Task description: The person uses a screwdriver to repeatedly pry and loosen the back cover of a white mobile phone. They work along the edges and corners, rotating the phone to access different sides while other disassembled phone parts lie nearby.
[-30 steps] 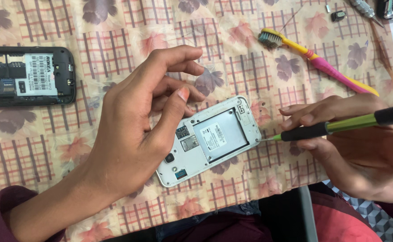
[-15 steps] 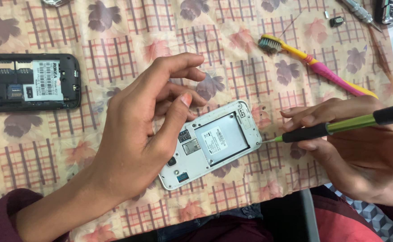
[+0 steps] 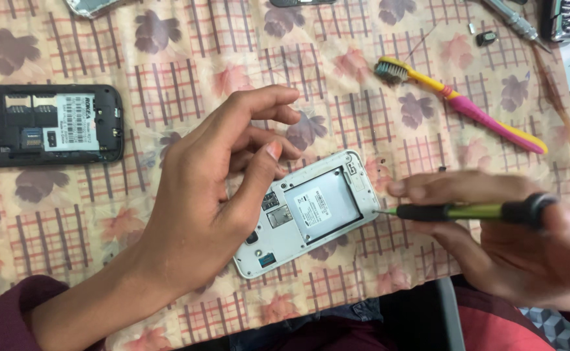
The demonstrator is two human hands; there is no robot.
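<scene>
A white phone point(image 3: 311, 211) with its back cover off lies face down and tilted on the patterned cloth. My left hand point(image 3: 213, 195) rests over the phone's left end, thumb pressing near the card slots, the other fingers spread apart. My right hand point(image 3: 512, 240) grips a green and black screwdriver point(image 3: 473, 211), held almost level. The screwdriver's thin tip touches the phone's right edge.
A black phone point(image 3: 47, 125) with its back open lies at the left. A yellow and pink toothbrush point(image 3: 460, 104) lies at the upper right, with a metal tool point(image 3: 512, 23) and small parts beyond it. The floral tablecloth point(image 3: 187, 58) ends near my lap.
The view has shifted a little, so the things sit lower in frame. My right hand with the screwdriver has moved down slightly; the tip stays at the phone's right edge.
</scene>
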